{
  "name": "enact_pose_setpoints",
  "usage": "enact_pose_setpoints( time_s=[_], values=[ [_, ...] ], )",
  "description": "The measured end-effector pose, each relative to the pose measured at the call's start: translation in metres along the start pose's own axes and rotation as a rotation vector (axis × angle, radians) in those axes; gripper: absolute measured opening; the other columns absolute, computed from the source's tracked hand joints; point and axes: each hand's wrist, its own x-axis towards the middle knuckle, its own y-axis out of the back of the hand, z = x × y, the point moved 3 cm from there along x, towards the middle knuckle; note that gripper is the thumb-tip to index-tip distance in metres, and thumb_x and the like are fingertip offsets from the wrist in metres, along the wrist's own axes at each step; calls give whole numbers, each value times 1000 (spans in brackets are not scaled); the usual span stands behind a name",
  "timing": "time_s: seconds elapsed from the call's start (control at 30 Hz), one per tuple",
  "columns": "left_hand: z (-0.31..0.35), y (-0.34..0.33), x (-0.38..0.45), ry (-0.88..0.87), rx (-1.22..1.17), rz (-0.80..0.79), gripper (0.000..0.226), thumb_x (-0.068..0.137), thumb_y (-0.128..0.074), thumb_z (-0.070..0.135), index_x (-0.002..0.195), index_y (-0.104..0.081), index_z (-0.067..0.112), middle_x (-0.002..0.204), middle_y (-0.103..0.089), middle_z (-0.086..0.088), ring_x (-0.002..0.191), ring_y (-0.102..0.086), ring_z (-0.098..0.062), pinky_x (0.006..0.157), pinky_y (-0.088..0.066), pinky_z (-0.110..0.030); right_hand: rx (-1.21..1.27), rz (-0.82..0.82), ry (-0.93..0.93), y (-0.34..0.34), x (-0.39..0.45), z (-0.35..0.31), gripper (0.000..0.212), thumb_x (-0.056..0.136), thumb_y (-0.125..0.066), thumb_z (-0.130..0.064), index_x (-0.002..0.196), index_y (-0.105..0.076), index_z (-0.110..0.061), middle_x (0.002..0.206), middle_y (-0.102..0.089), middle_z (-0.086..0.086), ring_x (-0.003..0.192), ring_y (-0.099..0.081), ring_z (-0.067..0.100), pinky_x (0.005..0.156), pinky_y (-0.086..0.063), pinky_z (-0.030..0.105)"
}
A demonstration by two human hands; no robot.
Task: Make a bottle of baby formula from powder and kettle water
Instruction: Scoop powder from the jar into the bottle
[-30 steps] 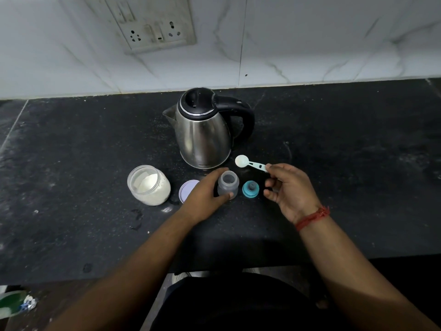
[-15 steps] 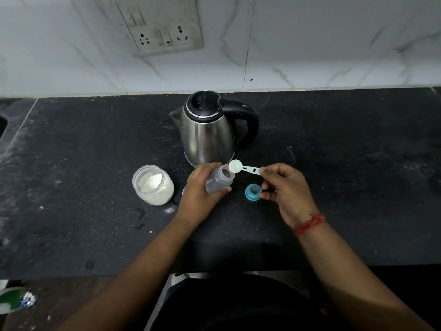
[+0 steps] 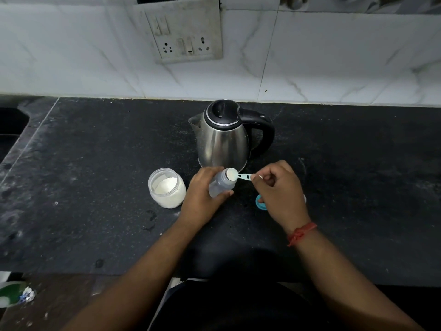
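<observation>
My left hand (image 3: 202, 194) grips the small clear baby bottle (image 3: 220, 186), lifted off the counter and tilted to the right. My right hand (image 3: 279, 189) pinches the handle of a white measuring scoop (image 3: 232, 174), whose bowl sits right at the bottle's open mouth. The open jar of white formula powder (image 3: 167, 187) stands on the counter to the left of my left hand. Behind the hands stands the steel kettle (image 3: 223, 137) with its black lid and handle. The blue bottle cap (image 3: 260, 203) lies on the counter, mostly hidden under my right hand.
The black stone counter (image 3: 95, 175) runs to a white tiled wall with a socket plate (image 3: 188, 41). A sink cut-out (image 3: 12, 123) lies at the far left. Litter lies on the floor (image 3: 16, 293) at the lower left.
My left hand has lifted the bottle and tilted it to the right. My right hand has brought the scoop left until its bowl sits at the bottle's mouth. The jar lid is now hidden.
</observation>
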Motion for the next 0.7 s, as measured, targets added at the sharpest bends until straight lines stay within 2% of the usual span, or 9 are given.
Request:
enact_pose_setpoints(
  time_s=[0.07, 0.13, 0.2, 0.33, 0.43, 0.53, 0.6, 0.7],
  values=[
    [-2, 0, 1, 0, 0, -2, 55, 77, -88, 26, 126, -63, 24, 120, -62, 11, 116, -60, -11, 99, -50, -43, -64, -12, 73, -4, 0, -4, 12, 88, -74, -13, 78, -67, -12, 90, -54, -4, 73, -58, 9, 68, -50, 18],
    [-2, 1, 2, 1, -2, -4, 55, 77, -87, 29, 126, -62, 24, 121, -62, 9, 117, -60, -12, 99, -50, -44, -120, -26, 129, -8, 0, -9, 13, 88, -73, -15, 78, -66, -13, 91, -53, -6, 72, -59, 8, 68, -52, 25],
    [-3, 2, 4, 2, -11, -6, 55, 77, -87, 29, 127, -62, 25, 121, -62, 10, 117, -59, -12, 98, -50, -44, -221, -7, 190, -8, -1, -15, 14, 89, -71, -20, 78, -63, -15, 92, -51, -8, 70, -57, 9, 63, -53, 33],
    [-2, 3, 8, -5, -21, -6, 55, 77, -87, 29, 126, -62, 26, 122, -63, 10, 118, -59, -12, 98, -50, -45, -409, -21, 303, -11, -5, -28, 18, 90, -68, -28, 79, -59, -17, 93, -48, -9, 64, -52, 9, 54, -44, 28],
    [-2, 5, 10, -5, -29, -2, 55, 77, -87, 28, 127, -62, 25, 121, -62, 10, 118, -59, -11, 99, -50, -45, -390, -43, 308, -12, 1, -28, 18, 90, -69, -25, 78, -58, -16, 91, -47, -9, 63, -52, 8, 55, -45, 29],
    [-2, 7, 11, -16, -29, 3, 55, 77, -86, 27, 126, -62, 25, 121, -62, 11, 117, -59, -11, 98, -49, -45, -231, -93, 249, -10, 10, -23, 17, 89, -71, -17, 76, -61, -14, 88, -50, -9, 68, -56, 7, 62, -48, 27],
    [-2, 7, 12, -20, -20, -3, 55, 77, -86, 28, 126, -62, 24, 121, -62, 10, 118, -58, -11, 99, -49, -45, -268, -89, 240, -7, 13, -22, 16, 89, -71, -17, 77, -62, -14, 87, -51, -9, 70, -57, 7, 64, -50, 28],
    [-1, 6, 11, -20, -6, -5, 56, 77, -87, 28, 127, -61, 23, 121, -61, 10, 117, -58, -10, 99, -49, -43, -221, -156, 224, -7, 16, -21, 15, 89, -72, -14, 76, -64, -13, 85, -52, -10, 70, -57, 6, 65, -48, 20]
  ],
)
